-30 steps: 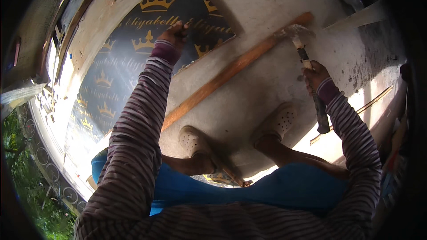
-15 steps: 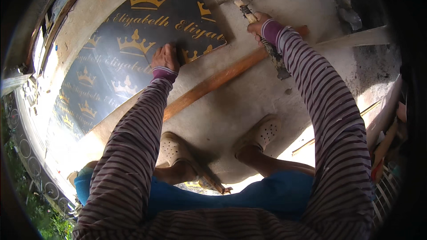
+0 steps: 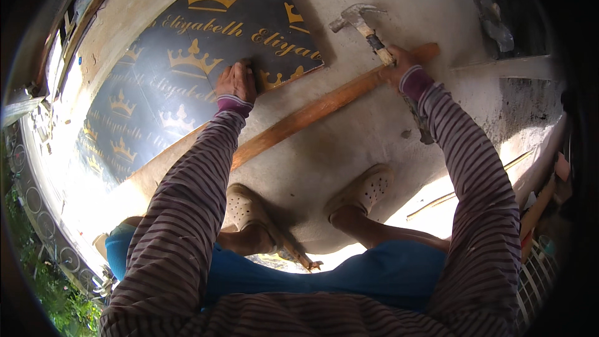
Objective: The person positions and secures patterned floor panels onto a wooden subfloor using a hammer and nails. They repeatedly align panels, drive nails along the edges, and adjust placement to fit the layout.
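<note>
A dark board (image 3: 187,97) printed with gold crowns and lettering lies on the pale concrete floor, left of centre. On its near edge rests my left hand (image 3: 236,81), fingers bent and pressed together; whatever is under the fingertips is hidden. My right hand (image 3: 398,65) is closed around the handle of a claw hammer (image 3: 367,25). The hammer's metal head points up and away, raised beside the board's right corner. Beneath my right hand runs a long reddish-brown wooden strip (image 3: 306,115), lying diagonally across the floor.
My feet in beige clogs (image 3: 368,190) stand just this side of the wooden strip. A dark, dirty patch with crumpled clear plastic (image 3: 499,31) lies at the far right. At the left rim is a scrolled metal railing (image 3: 47,218) with greenery outside it.
My right hand has moved right and a little nearer, and the hammer's head has come with it and turned. My left hand stays at the board's edge.
</note>
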`<move>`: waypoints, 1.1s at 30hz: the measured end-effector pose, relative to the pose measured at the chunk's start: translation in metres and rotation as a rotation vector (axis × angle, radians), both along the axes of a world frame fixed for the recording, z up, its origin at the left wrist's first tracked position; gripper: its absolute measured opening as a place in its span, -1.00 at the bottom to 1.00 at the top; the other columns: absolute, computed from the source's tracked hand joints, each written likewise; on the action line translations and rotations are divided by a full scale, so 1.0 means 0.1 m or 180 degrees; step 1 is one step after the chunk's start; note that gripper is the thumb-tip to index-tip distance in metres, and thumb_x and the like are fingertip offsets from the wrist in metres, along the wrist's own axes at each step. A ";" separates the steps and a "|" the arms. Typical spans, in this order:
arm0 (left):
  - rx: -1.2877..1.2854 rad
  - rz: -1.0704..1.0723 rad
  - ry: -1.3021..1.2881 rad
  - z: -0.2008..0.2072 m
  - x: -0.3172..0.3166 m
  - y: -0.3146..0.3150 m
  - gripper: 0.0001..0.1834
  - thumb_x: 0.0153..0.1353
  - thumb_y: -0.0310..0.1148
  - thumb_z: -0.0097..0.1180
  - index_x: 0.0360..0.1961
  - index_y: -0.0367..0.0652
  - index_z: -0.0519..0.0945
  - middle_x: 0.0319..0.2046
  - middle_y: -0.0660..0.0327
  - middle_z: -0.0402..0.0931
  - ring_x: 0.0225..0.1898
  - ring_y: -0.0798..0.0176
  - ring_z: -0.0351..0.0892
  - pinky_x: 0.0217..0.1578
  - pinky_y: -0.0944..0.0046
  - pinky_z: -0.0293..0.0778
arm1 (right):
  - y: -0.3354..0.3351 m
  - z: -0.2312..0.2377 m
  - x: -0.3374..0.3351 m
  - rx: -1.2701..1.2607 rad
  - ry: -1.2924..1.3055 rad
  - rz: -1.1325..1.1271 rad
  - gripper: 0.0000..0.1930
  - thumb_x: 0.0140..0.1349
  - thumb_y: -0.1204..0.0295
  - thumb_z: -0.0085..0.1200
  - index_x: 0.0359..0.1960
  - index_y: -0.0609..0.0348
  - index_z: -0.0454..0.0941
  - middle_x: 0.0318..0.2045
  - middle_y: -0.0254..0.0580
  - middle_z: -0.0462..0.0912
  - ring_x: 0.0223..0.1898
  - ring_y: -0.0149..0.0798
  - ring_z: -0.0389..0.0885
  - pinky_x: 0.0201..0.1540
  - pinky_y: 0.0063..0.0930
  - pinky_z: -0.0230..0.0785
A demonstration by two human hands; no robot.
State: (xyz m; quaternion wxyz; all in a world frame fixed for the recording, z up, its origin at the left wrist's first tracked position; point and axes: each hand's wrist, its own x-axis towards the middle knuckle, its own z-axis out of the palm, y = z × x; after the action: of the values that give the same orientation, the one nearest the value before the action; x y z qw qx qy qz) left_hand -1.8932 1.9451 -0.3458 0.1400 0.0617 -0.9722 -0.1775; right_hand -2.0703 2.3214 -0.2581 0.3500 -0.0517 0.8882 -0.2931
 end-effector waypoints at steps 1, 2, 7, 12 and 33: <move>0.0118 0.0005 -0.0112 -0.01 0.02 -0.02 -0.86 0.27 -0.39 0.01 -0.16 -0.11 0.52 -0.30 0.06 0.63 -0.22 -0.12 0.58 -0.16 -0.04 0.46 | 0.15 0.09 0.10 -0.0013 0.0003 -0.0184 -0.40 0.13 0.55 0.21 0.26 0.20 0.35 -0.51 -0.14 0.56 -0.67 -0.31 0.51 -0.64 -0.34 0.42; 0.0225 -0.0013 -0.0181 -0.02 0.01 -0.05 -0.86 0.28 -0.38 0.02 -0.17 -0.11 0.52 -0.29 0.05 0.63 -0.21 -0.14 0.58 -0.16 -0.04 0.46 | 0.29 0.17 0.21 -0.0031 0.0003 -0.0369 -0.40 0.16 0.56 0.20 0.29 0.17 0.35 -0.56 -0.22 0.52 -0.69 -0.36 0.47 -0.70 -0.37 0.35; 0.1897 0.0505 -0.0330 0.09 -0.28 -0.28 -0.84 0.29 -0.32 0.11 -0.26 -0.16 0.63 -0.36 0.06 0.67 -0.36 -0.02 0.61 -0.29 0.10 0.49 | 0.85 0.51 0.70 0.0219 -0.0533 -0.0717 -0.51 0.15 0.49 0.19 0.15 0.20 0.42 -0.50 -0.15 0.56 -0.64 -0.26 0.55 -0.58 -0.29 0.41; 0.5268 0.0826 -0.0729 0.41 -0.77 -0.35 -0.89 0.27 -0.37 0.20 -0.29 -0.16 0.68 -0.44 0.35 0.62 -0.49 0.40 0.45 -0.43 0.37 0.37 | 0.85 0.56 1.08 0.0178 0.0955 0.0141 -0.55 0.14 0.47 0.17 0.12 0.10 0.44 -0.44 0.00 0.63 -0.44 0.00 0.68 -0.38 -0.22 0.49; 0.2070 0.0010 -0.0782 0.28 -0.56 0.84 -0.81 0.25 -0.28 0.23 -0.15 -0.03 0.74 -0.19 0.12 0.72 -0.14 0.01 0.72 -0.03 0.11 0.59 | 0.46 0.74 1.69 0.0238 0.0097 0.0792 -0.64 0.11 0.39 0.26 -0.05 0.06 0.46 -0.40 0.02 0.66 -0.32 0.12 0.68 -0.19 -0.13 0.51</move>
State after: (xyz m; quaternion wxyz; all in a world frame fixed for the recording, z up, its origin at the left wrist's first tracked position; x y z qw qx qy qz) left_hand -1.9487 2.0289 -0.3182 -0.0048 0.1254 -0.8742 -0.4690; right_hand -1.9013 2.3678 -0.1836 0.3718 -0.1528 0.8905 -0.2133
